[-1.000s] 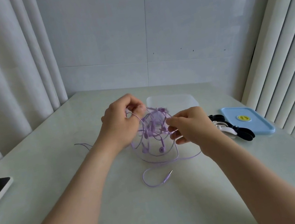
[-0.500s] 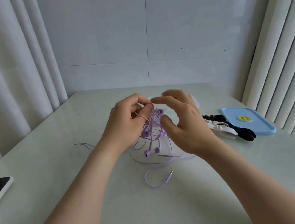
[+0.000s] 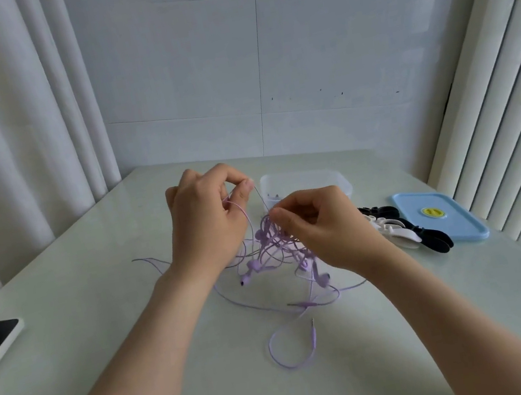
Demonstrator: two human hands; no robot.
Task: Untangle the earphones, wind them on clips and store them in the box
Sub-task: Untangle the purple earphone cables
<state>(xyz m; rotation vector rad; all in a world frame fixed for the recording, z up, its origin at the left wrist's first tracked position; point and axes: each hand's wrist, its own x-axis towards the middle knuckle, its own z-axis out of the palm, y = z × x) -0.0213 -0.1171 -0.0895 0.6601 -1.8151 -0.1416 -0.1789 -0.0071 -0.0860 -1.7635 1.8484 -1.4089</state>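
Your left hand (image 3: 207, 220) pinches a strand of the purple earphones (image 3: 275, 250); your right hand (image 3: 319, 225) seems to pinch the tangle above the desk (image 3: 101, 329).

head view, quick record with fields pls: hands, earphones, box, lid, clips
left hand: pinches one purple strand, held above the table
right hand: pinches strands at the tangle
earphones: purple, tangled, plug end lying on table
box: clear, uncovered, behind the hands
lid: blue, flat on table, right of clips
clips: black and white, beside lid, no cable on them
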